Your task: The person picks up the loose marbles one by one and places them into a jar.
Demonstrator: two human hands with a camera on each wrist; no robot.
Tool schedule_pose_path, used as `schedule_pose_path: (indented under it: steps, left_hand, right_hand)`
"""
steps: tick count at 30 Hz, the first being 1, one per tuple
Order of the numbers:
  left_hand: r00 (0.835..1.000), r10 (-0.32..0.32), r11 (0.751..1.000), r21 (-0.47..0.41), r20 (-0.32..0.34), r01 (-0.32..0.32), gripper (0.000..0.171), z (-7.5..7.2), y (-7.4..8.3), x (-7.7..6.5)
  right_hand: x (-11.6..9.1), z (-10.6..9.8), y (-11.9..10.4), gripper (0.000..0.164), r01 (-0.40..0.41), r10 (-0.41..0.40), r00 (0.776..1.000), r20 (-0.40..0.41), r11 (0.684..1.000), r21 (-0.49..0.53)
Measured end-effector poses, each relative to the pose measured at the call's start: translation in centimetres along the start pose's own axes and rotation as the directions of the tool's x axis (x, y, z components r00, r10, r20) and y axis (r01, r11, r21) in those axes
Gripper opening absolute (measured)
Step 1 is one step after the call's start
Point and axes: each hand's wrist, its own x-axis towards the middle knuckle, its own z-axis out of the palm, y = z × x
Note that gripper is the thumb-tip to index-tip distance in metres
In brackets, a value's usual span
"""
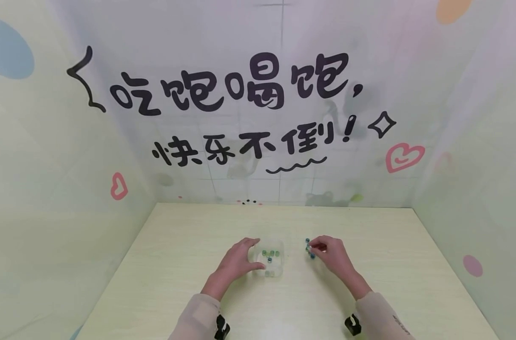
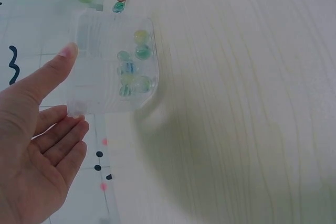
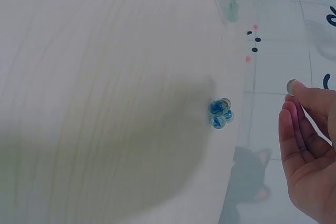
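Marble (image 3: 292, 87), probably light, hard and slippery, sits pinched by the right hand (image 1: 332, 252) near the loose marbles (image 3: 217, 108), best held across its middle, while the left hand (image 1: 236, 259) grips the clear box (image 2: 93, 74) to the left.

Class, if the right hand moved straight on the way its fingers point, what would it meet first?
The right hand would probably meet the marbles outside the clear box first; its height is unclear, so it might pass over and reach the box instead.

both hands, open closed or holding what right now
Left hand: holding the clear box.
Right hand: closed on a marble, pinching it.
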Motion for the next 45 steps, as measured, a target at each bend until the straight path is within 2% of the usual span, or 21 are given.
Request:
schedule_pose_path:
  steps: [20,34,39,45]
  left_hand:
    - [1.0,0.008,1.0,-0.01,-0.007,-0.008,0.077,-0.3,0.2,0.1]
    - [1.0,-0.011,1.0,-0.009,-0.008,0.011,0.077,-0.1,0.2,-0.2]
    - [1.0,-0.002,1.0,-0.023,-0.007,0.002,0.077,-0.1,0.3,-0.1]
    - [1.0,-0.001,1.0,-0.026,-0.005,0.001,0.076,-0.1,0.2,-0.1]
  right_hand:
    - [0.5,0.2,-3.2,0.008,0.086,-0.086,0.996,0.02,0.995,0.042]
    - [0.7,1.9,-4.5,0.007,0.171,-0.172,0.983,0.067,0.985,0.022]
    - [0.7,2.4,-5.1,0.008,0.171,-0.173,0.982,0.074,0.985,0.025]
    - [0.6,2.9,-5.6,0.011,0.164,-0.166,0.979,0.122,0.986,0.031]
